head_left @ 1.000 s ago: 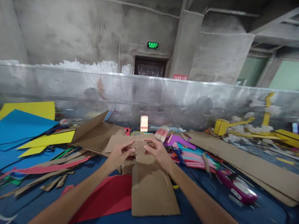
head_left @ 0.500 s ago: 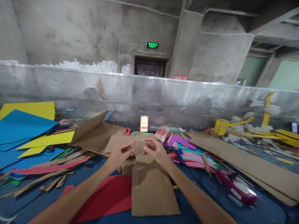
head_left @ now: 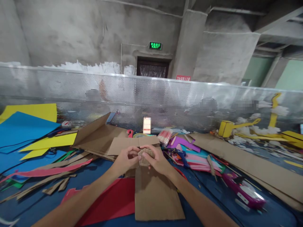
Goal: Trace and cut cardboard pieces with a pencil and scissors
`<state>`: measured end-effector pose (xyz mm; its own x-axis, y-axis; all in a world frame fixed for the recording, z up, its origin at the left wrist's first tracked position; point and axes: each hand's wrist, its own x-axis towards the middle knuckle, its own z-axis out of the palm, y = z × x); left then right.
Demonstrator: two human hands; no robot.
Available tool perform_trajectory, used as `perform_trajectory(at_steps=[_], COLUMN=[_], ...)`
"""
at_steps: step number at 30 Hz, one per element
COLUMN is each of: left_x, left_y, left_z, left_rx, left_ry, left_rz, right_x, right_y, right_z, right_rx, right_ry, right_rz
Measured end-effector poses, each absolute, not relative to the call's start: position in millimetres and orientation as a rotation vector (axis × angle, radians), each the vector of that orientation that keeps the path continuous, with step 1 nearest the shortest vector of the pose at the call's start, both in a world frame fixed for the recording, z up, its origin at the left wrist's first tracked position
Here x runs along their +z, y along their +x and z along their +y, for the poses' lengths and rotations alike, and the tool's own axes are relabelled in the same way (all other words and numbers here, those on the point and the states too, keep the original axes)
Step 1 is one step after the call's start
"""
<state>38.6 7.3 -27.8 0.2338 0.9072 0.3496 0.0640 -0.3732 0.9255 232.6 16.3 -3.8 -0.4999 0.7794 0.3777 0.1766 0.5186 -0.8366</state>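
Between my two hands is a small cardboard piece (head_left: 145, 160), pinched at its edges above a larger cardboard sheet (head_left: 157, 198). My left hand (head_left: 126, 160) grips its left side, thumb in front and fingers bent behind. My right hand (head_left: 156, 159) has its thumb pressed on the piece, with the fingers curled over the top and right side. The hands partly cover the piece. A second cardboard flap (head_left: 118, 145) lies just behind my left hand. Red foam sheet (head_left: 113, 201) lies beneath my left forearm, beside the large cardboard.
A folded cardboard panel (head_left: 94, 135) and coloured sheets (head_left: 28, 126) lie to the left, near cardboard strips (head_left: 54, 186). On the right are scissors (head_left: 181, 156), stacked coloured paper (head_left: 196, 160), a purple device (head_left: 245, 190) and long cardboard (head_left: 251, 164). A lit phone (head_left: 147, 125) stands ahead.
The small cardboard piece has tilted and come slightly lower. My hands have closed in around it, the right fingers now curling over its top.
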Motion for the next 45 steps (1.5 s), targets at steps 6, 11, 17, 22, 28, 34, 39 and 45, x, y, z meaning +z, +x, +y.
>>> perform_trajectory(at_steps=[6, 11, 17, 22, 28, 34, 39, 45], left_x=[-23.2, -10.6, -18.1, -21.8, -18.7, -22.6, -20.4, -19.1], left_y=[35.5, 4.0, -34.4, -43.2, -48.4, -53.5, -50.1, -67.9], left_z=[9.5, 17.1, 25.2, 30.7, 34.3, 39.1, 37.4, 41.9], left_rx=[1.295, 1.411, 0.833, 0.654, 0.738, 0.759, 0.7, 0.862], left_ry=[1.595, 1.788, 2.595, 2.735, 2.685, 2.709, 2.622, 2.527], left_rz=[0.838, 1.07, 1.353, 1.387, 1.538, 1.449, 1.257, 1.648], right_x=[5.0, 6.2, -3.1, -8.1, -13.5, -18.8, -21.1, -20.5], right_y=[241.6, 275.6, 301.9, 306.4, 306.7, 303.0, 303.7, 306.5], right_z=[26.2, 61.6, 87.0, 93.1, 95.4, 93.3, 95.5, 98.4], right_rx=[1.016, 0.978, 0.92, 0.882, 0.851, 0.926, 0.952, 0.965], right_ry=[-0.804, -0.786, -0.835, -0.894, -0.956, -0.954, -0.965, -0.994], right_rz=[-1.777, -1.376, -1.305, -1.354, -1.465, -1.523, -1.522, -1.492])
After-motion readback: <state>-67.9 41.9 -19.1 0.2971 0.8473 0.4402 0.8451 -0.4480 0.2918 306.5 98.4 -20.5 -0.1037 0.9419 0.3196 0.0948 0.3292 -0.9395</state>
